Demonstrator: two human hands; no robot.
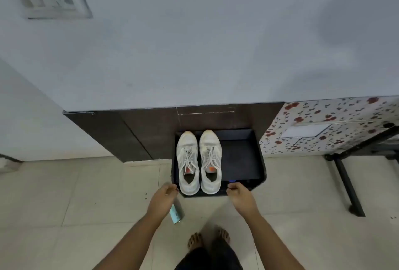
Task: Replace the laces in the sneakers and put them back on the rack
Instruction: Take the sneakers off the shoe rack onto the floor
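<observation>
Both our hands are down at the front of the black tray that serves as the rack. Our left hand curls its fingers on the front left corner. Our right hand curls its fingers over the front rim. Each seems to grip the tray and nothing else. The sneakers sit side by side in the left half of the tray, with white laces in them. Their toes point at the wall, and their heels are at the front rim, right between our hands. We think the tray could tip if we lift one side more than the other. Then the shoes could slide into the bare right half or fall out. A small blue-green packet lies on the floor just under our left wrist, and we could kick it or step on it. Our bare feet stand close behind. A table with a flower cloth stands to the right, and a swung tray could bump it.
</observation>
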